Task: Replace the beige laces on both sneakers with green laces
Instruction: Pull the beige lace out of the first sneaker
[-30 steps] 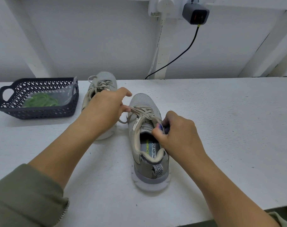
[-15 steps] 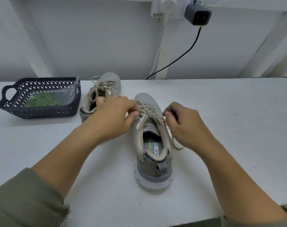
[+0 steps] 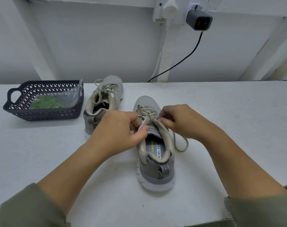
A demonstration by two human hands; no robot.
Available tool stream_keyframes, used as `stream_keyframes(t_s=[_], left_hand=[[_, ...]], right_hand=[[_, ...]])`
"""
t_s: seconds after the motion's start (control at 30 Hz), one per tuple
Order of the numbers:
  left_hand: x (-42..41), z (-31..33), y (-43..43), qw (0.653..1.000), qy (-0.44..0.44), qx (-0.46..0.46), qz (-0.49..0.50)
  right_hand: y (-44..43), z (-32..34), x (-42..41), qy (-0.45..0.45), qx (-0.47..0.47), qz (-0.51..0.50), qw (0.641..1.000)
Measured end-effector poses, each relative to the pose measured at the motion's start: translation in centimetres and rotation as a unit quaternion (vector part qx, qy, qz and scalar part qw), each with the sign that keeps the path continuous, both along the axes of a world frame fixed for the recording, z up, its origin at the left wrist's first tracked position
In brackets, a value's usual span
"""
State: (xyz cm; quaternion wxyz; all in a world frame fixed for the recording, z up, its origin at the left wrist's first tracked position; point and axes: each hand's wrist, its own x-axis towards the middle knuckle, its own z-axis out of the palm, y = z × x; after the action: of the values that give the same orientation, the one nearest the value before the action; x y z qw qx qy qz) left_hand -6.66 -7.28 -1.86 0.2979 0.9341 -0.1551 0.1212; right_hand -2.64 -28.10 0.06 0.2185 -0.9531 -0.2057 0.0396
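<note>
Both left hand [image 3: 116, 130] and right hand [image 3: 183, 122] pinch beige laces [image 3: 146, 112] on near sneaker [image 3: 156, 171].

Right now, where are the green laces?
In the head view, the green laces sit in a clear bag inside the dark basket at the far left of the table, just left of the rear sneaker.

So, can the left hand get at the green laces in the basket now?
Probably yes: the dark basket is open-topped, with only the far sneaker partly between. The left hand must first release the near sneaker, and a clear bag wraps the green laces.
</note>
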Motion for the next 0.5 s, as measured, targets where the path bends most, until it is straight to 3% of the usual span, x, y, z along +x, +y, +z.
stream_keyframes(t_s=[0.23, 0.37, 0.5], left_hand=[[-0.4, -0.7, -0.4, 0.999, -0.005, -0.012, 0.032], [-0.3, -0.7, -0.5, 1.0, -0.003, -0.015, 0.024], [-0.2, -0.9, -0.5, 1.0, -0.006, -0.012, 0.024]], right_hand=[[-0.9, 0.2, 0.7, 0.012, -0.084, -0.092, 0.992], [-0.3, 0.5, 1.3, -0.031, -0.01, -0.038, 0.999], [0.4, 0.6, 1.9, 0.012, -0.009, 0.035, 0.999]])
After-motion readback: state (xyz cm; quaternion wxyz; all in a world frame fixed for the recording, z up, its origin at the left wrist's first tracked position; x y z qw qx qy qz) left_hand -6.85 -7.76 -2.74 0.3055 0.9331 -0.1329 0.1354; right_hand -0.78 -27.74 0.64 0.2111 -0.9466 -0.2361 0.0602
